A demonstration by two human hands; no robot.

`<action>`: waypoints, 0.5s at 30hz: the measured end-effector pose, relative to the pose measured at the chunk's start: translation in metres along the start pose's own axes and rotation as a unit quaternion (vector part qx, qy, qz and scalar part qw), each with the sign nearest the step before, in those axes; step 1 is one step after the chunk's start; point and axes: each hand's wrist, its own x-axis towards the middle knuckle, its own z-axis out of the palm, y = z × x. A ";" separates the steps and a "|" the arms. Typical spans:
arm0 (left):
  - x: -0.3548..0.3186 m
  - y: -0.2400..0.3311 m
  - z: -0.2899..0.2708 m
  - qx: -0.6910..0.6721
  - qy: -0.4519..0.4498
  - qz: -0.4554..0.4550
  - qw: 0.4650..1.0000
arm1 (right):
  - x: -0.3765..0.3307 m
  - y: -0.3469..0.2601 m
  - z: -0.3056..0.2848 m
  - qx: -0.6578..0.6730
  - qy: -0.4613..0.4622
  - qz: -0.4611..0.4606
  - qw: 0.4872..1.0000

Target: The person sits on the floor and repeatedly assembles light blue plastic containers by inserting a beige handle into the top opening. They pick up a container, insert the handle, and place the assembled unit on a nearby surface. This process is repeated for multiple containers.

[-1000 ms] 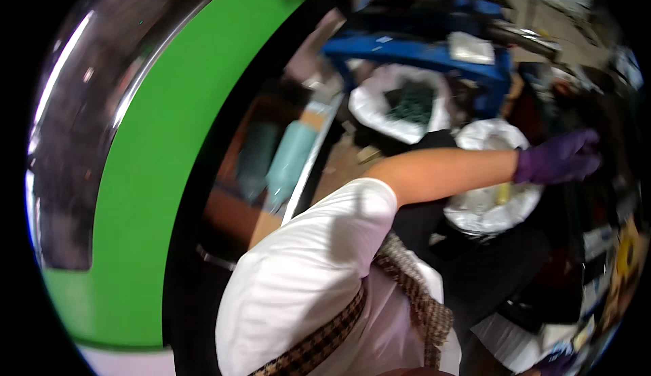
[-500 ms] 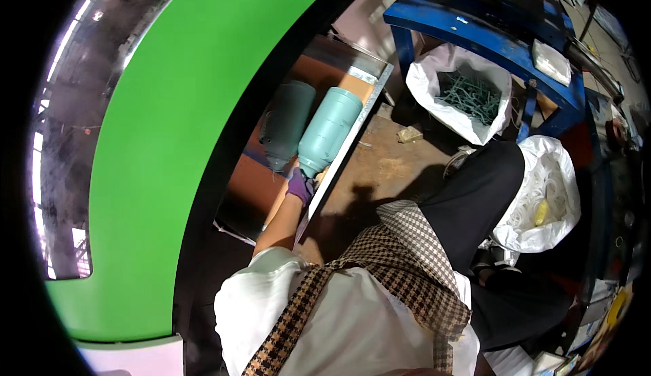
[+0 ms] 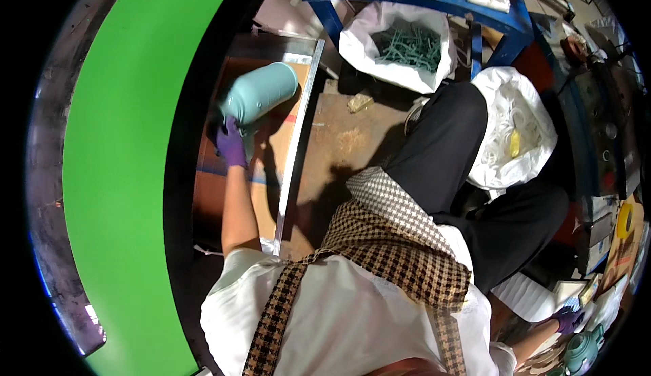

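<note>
My left hand (image 3: 232, 144), in a purple glove, grips the narrow neck end of a teal bottle-shaped plastic body (image 3: 266, 91). The body is tilted, with its wide end up and to the right, over a metal-edged tray (image 3: 302, 115) lined with cardboard. Dark shadow hides what lies just beyond my fingers. At the lower right, my right hand (image 3: 568, 320), also purple-gloved, reaches out beside white paper-like sheets (image 3: 525, 296). Its fingers are too small and dark to read. Close to it stands a teal jug-like piece with a handle (image 3: 582, 353).
A large green machine panel (image 3: 112, 172) curves along the left. White sacks hold green plastic scraps (image 3: 411, 49) and pale rings (image 3: 505, 128). A blue bench (image 3: 420, 0) stands behind them. A roll of yellow tape (image 3: 624, 220) lies at the right.
My left hand has swung the teal body leftward and tilted it. The second, dark-shaded body beside it no longer shows. My right hand has come into view, and the view has shifted right.
</note>
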 end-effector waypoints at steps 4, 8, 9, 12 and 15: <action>0.009 0.069 0.018 0.095 -0.236 0.274 0.927 | -0.034 -0.018 0.014 0.021 -0.023 0.014 0.999; 0.009 0.016 0.064 0.223 -0.204 0.351 0.886 | -0.026 -0.014 0.011 -0.008 -0.015 -0.001 1.000; 0.009 0.012 0.080 0.216 -0.160 0.353 0.896 | -0.022 -0.019 0.005 -0.030 0.001 -0.019 0.999; -0.008 0.045 0.127 0.159 -0.101 0.221 0.957 | -0.005 -0.022 -0.032 -0.139 0.088 -0.097 0.982; 0.015 0.028 0.129 0.251 -0.066 0.249 0.933 | 0.027 -0.032 -0.022 -0.279 0.162 -0.291 0.901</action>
